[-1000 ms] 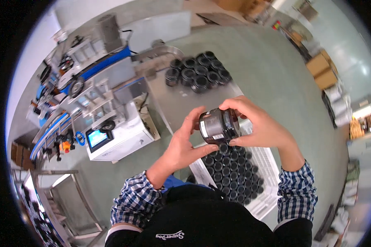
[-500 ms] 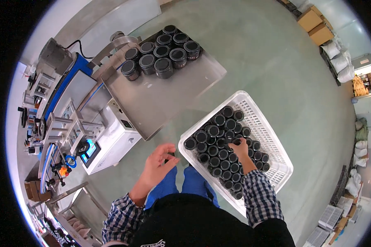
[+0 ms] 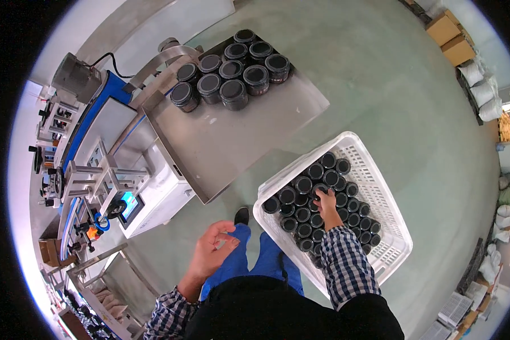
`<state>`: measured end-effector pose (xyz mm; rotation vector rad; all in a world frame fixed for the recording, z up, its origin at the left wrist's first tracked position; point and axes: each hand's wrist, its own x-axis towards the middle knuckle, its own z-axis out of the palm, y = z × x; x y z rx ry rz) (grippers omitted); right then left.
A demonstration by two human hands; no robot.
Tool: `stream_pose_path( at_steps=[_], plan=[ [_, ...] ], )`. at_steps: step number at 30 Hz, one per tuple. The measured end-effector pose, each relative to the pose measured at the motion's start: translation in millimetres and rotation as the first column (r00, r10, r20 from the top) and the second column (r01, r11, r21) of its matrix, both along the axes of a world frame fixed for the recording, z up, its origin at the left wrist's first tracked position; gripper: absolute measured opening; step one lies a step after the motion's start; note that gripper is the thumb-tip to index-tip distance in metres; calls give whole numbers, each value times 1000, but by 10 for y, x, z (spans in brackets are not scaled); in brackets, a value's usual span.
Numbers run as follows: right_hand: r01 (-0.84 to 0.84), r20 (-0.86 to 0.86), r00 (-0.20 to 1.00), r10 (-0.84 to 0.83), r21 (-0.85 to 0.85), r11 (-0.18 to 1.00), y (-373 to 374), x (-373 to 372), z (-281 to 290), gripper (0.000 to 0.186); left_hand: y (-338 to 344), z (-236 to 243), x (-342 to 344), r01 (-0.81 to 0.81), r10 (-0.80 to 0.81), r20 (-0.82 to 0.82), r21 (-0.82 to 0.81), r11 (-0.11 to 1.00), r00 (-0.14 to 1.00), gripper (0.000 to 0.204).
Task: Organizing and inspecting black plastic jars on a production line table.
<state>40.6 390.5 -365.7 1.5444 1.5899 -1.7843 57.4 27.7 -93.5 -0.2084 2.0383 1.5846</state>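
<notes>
My right hand reaches into a white slotted plastic basket, fingers closed round the top of a dark-lidded jar among several rows of similar jars. My left hand hangs empty over my blue-trousered legs, left of the basket, its fingers loosely curved and apart. Above the basket, a steel tray carries a cluster of upright dark jars at its far end.
A machine with metal rollers, blue belt and knobs lines the left, with a white cabinet and small screen. A steel-framed stand is at lower left. Cardboard boxes and white sacks line the right wall.
A second ago both hands held a jar up near the tray. Now my right hand is down in the basket and my left is empty; the view has tilted toward the basket.
</notes>
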Motion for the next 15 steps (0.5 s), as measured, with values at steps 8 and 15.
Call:
stream_pose_path(
  at_steps=[8, 15],
  plan=[
    [136, -33, 989, -142, -136, 981, -68, -51, 124, 92, 12, -174, -102, 65, -63, -19, 172, 983, 998, 42],
    [-200, 82, 980, 182, 400, 895, 222, -137, 197, 60, -35, -170, -199, 99, -90, -62, 172, 980, 994, 35]
  ],
)
